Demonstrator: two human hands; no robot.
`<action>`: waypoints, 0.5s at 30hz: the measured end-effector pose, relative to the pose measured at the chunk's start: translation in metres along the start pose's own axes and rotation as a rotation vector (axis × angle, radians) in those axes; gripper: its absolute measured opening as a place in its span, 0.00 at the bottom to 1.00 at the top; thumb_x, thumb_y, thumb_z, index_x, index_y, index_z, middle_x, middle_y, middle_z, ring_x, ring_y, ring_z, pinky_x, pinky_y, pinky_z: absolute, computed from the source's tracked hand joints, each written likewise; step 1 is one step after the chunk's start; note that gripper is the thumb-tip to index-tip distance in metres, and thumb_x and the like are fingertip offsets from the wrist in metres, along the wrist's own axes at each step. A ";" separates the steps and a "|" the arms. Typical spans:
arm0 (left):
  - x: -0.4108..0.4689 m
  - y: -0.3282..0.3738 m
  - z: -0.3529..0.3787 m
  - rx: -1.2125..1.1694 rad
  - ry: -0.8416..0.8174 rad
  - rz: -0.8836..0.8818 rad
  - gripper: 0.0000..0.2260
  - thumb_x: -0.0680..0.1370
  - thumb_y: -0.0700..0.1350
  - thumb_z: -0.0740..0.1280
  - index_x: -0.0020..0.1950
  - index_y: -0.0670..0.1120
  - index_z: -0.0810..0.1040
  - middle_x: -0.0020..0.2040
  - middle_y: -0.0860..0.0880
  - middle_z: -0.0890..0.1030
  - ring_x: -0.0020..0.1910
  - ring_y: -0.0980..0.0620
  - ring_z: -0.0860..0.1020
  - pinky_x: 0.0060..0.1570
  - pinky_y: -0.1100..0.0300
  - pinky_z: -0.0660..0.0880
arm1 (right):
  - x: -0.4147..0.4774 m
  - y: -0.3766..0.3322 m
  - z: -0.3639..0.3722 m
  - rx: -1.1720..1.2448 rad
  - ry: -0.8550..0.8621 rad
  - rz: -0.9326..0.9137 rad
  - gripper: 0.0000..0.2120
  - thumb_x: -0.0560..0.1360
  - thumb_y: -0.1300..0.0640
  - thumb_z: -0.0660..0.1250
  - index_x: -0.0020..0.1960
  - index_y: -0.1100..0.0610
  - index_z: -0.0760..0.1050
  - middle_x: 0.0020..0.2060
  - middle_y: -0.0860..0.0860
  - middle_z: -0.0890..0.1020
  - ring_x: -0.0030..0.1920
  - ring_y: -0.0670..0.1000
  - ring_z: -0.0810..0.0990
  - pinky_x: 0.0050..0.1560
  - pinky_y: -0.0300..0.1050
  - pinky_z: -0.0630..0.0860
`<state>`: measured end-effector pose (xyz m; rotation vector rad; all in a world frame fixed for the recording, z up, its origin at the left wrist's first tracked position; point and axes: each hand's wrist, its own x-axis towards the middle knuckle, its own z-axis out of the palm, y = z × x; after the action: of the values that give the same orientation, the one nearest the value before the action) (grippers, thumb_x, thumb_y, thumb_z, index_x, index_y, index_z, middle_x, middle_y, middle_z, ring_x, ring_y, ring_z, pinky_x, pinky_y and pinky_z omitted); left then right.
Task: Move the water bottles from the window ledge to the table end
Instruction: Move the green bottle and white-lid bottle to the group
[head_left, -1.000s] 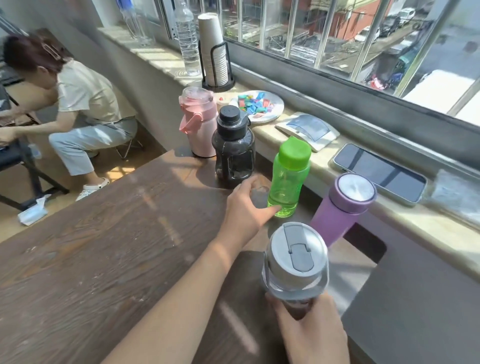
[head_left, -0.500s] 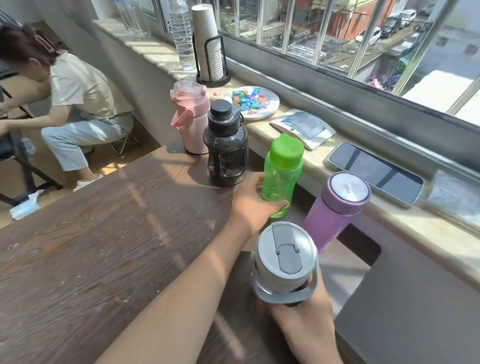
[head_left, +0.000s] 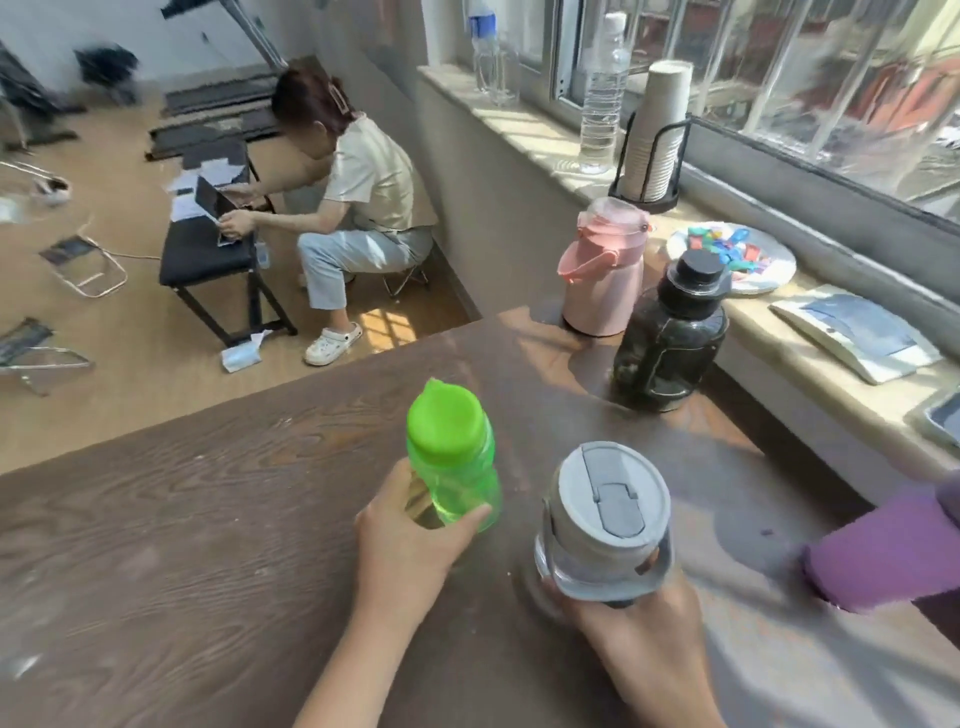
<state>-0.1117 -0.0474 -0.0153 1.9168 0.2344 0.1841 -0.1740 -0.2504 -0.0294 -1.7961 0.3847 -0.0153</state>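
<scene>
left hand (head_left: 400, 551) fingers wrap green bottle (head_left: 452, 457); right hand (head_left: 644, 623) grips grey bottle (head_left: 605, 519).

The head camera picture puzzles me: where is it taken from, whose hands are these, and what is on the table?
There is no machine here. The camera sits on a person's head and looks down at their own two bare hands. The left hand has its grip around a green bottle; the right hand holds a clear bottle with a grey lid. On the wooden table stand a pink jug and a dark bottle, with a purple bottle at the right edge. The window ledge holds a plate of coloured pieces, paper cups and clear plastic bottles. Another person sits beyond the table.
</scene>
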 end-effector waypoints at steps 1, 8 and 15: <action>-0.004 -0.009 -0.029 0.021 0.056 -0.015 0.24 0.62 0.38 0.85 0.53 0.54 0.83 0.48 0.66 0.88 0.47 0.67 0.86 0.53 0.68 0.81 | 0.001 -0.004 0.016 -0.033 0.024 -0.034 0.29 0.59 0.56 0.86 0.58 0.51 0.80 0.50 0.39 0.87 0.46 0.39 0.86 0.44 0.36 0.82; -0.038 -0.072 -0.215 0.051 0.417 -0.137 0.22 0.64 0.41 0.84 0.52 0.59 0.83 0.48 0.66 0.87 0.50 0.67 0.85 0.56 0.59 0.81 | -0.010 -0.070 0.193 -0.003 -0.301 -0.201 0.30 0.61 0.56 0.85 0.60 0.48 0.78 0.49 0.38 0.86 0.45 0.35 0.84 0.42 0.30 0.77; -0.074 -0.123 -0.325 0.039 0.722 -0.233 0.24 0.62 0.47 0.83 0.55 0.61 0.82 0.48 0.66 0.87 0.50 0.64 0.85 0.55 0.54 0.83 | -0.049 -0.115 0.372 0.016 -0.535 -0.285 0.33 0.60 0.51 0.86 0.61 0.43 0.76 0.53 0.40 0.85 0.50 0.34 0.83 0.47 0.29 0.77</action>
<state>-0.2709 0.2704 -0.0185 1.7758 0.9403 0.7162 -0.1127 0.1368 -0.0094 -1.7457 -0.2518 0.2563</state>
